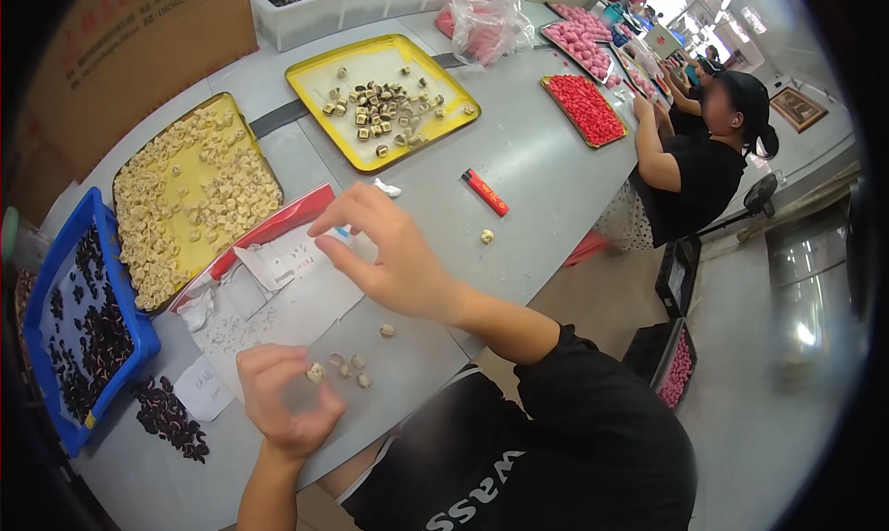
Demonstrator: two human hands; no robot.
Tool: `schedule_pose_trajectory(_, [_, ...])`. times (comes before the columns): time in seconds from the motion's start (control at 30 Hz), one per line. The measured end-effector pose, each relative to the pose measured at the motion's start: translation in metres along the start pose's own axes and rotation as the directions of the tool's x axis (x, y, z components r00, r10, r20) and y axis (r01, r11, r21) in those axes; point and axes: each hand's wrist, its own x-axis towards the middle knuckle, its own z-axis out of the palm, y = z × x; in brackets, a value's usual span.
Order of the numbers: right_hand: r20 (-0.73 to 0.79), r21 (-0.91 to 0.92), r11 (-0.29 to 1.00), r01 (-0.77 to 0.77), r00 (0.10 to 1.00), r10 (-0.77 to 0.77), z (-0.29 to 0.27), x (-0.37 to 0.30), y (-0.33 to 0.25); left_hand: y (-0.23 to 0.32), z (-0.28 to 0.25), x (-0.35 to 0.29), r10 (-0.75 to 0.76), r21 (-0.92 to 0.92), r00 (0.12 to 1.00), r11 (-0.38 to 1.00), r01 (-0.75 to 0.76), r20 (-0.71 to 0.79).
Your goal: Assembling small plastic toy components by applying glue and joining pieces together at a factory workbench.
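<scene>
At a grey worktable [546,151], two hands sort small cream-coloured pieces.

Left hand [287,392] pinches one piece [317,373] — others [350,364] lie just beside it; right hand [394,253] grips a small white tube [341,235] above a sheet of paper [306,299].

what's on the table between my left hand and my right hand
In the head view, a few small beige pieces lie on the grey table between the left hand and the right hand, one more nearer the right wrist.
</scene>
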Motion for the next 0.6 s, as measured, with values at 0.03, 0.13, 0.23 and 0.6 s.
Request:
schedule_pose_trajectory(0.03, [-0.003, -0.001, 1.0, -0.002, 1.0, 0.002, -0.002, 0.001, 0.001, 0.0, 0.0, 0.0, 0.006, -0.012, 1.0, 1.0, -0.006, 0.007])
schedule_pose_trajectory(0.13, [0.069, -0.085, 0.996, 0.0, 0.998, 0.006, -0.013, 0.003, 0.004, 0.0, 0.002, 0.0, 0.003, -0.028, 0.999, 1.0, -0.002, 0.036])
schedule_pose_trajectory(0.23, [0.184, -0.145, 0.989, -0.029, 0.981, 0.056, -0.024, 0.004, 0.008, -0.001, 0.004, -0.001, 0.001, -0.045, 0.996, 0.999, 0.003, 0.09])
schedule_pose_trajectory(0.6, [0.366, -0.332, 0.938, 0.098, 0.93, 0.033, -0.019, -0.004, 0.007, 0.001, 0.013, -0.002, 0.007, -0.063, 0.926, 0.998, 0.018, 0.378])
